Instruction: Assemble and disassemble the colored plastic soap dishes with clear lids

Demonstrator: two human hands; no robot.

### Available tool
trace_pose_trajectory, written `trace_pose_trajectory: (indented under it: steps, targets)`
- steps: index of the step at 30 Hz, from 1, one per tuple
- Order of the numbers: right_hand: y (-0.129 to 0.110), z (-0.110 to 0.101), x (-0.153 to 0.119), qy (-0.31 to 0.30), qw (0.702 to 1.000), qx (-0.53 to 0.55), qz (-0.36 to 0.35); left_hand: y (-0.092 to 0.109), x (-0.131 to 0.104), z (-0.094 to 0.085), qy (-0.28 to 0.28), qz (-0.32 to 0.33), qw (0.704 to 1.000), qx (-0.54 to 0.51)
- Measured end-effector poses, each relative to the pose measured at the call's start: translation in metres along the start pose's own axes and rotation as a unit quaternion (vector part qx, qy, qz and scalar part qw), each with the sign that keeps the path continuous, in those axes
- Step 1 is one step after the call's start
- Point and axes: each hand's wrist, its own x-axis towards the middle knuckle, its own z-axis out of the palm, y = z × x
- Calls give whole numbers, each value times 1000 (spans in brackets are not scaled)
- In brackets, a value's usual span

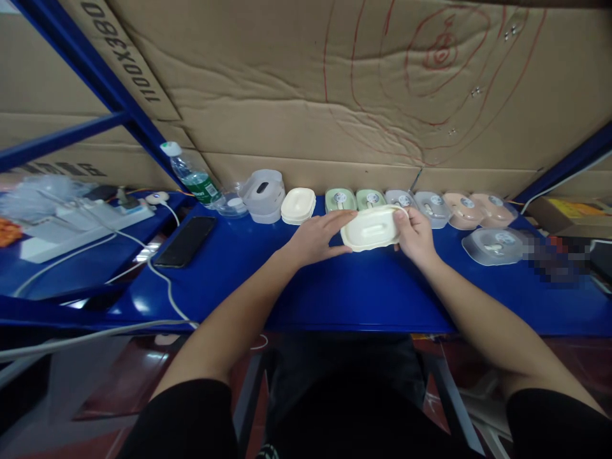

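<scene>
Both my hands hold a cream-coloured plastic lid (371,231) with a raised oblong shape in its middle, lifted above the blue table. My left hand (315,241) grips its left end, fingers along the upper edge and thumb by the lower edge. At the right end, my right hand (417,237) pinches the lid with the thumb on its face. Behind my left hand lies a small stack of similar cream lids (298,205). A row of lidded containers in green (340,200), grey (431,209) and peach (463,210) stands behind the held lid.
A translucent tub (264,196) and a water bottle (192,175) stand at the back left. A black phone (185,242) lies on the blue table (354,296). White cables (167,287) cross the left side. Another grey container (495,247) sits at right; cardboard (268,83) walls the back.
</scene>
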Motion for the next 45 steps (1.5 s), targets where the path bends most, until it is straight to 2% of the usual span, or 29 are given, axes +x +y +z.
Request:
trace_pose_trajectory:
  steps: [4, 7, 11, 14, 18, 22, 25, 32, 38, 40, 42, 45]
  targets:
    - [5, 2, 8, 25, 997, 61, 46, 5, 2, 0, 0, 63, 998, 25]
    - [7, 1, 13, 6, 995, 83, 59, 3, 2, 1, 5, 53, 998, 33]
    - [4, 1, 12, -2, 995, 91, 32, -6, 1, -2, 23, 31, 999, 18]
    - [0, 1, 8, -4, 997, 78, 17, -14, -1, -10, 58, -37, 997, 24]
    - [-1, 2, 0, -37, 998, -43, -40, -27, -5, -25, 103, -179, 978, 30]
    - [2, 5, -5, -98, 974, -168, -118, -38, -7, -32, 58, -299, 951, 54]
    - [6, 7, -4, -121, 963, -193, -145, -44, -9, -29, 17, -342, 937, 72]
    - [14, 4, 1, -148, 953, -199, -173, -53, -12, -19, -33, -355, 930, 82]
    - [14, 6, 0, -162, 942, -226, -187, -52, -11, -17, -42, -364, 926, 88]
    - [6, 1, 3, -159, 932, -262, -196, -53, -12, -17, -40, -367, 925, 87]
    - [-7, -14, 8, -148, 910, -334, -195, -54, -12, -17, -33, -367, 925, 88]
    - [-22, -55, 17, -108, 865, -473, -128, -55, -13, -17, -22, -359, 929, 87]
